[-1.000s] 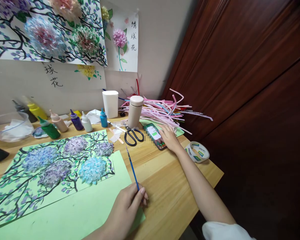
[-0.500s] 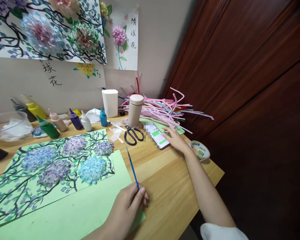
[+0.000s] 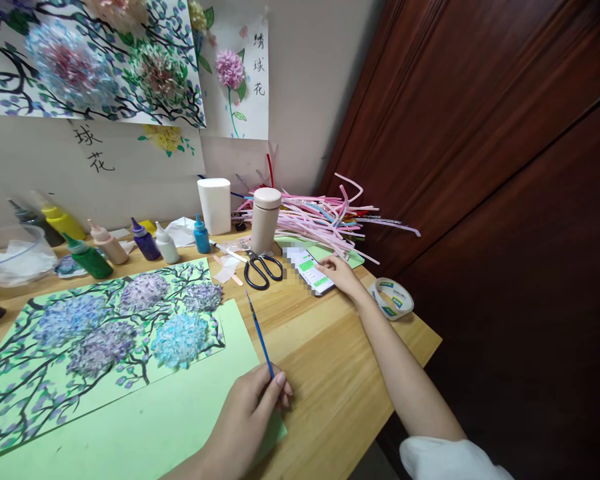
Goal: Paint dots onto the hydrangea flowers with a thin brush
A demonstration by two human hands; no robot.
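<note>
My left hand (image 3: 254, 408) is closed round a thin blue paintbrush (image 3: 261, 339), its bristles pointing up and away from me. The hand rests over the edge of a light green sheet (image 3: 180, 413). My right hand (image 3: 342, 275) reaches over a lit smartphone (image 3: 307, 270) lying on the table, fingers extended and touching its screen; it holds nothing. Left of the brush lies a painting (image 3: 95, 393) of dark branches with raised blue and purple flower heads (image 3: 180, 339). Black-handled scissors (image 3: 261, 270) lie beside the phone.
Behind stand paint bottles (image 3: 143, 240), a white container (image 3: 215, 207) and a beige flask (image 3: 266, 223). Pink pipe cleaners (image 3: 315, 217) are heaped by the wall. A tape roll (image 3: 393, 299) sits near the table's right edge, beside a dark wooden cabinet (image 3: 505, 200). Flower pictures hang above.
My right hand has shifted slightly over the phone, its fingers drawn closer together at the screen. The view has turned a little to the right. My left hand keeps the paintbrush as before.
</note>
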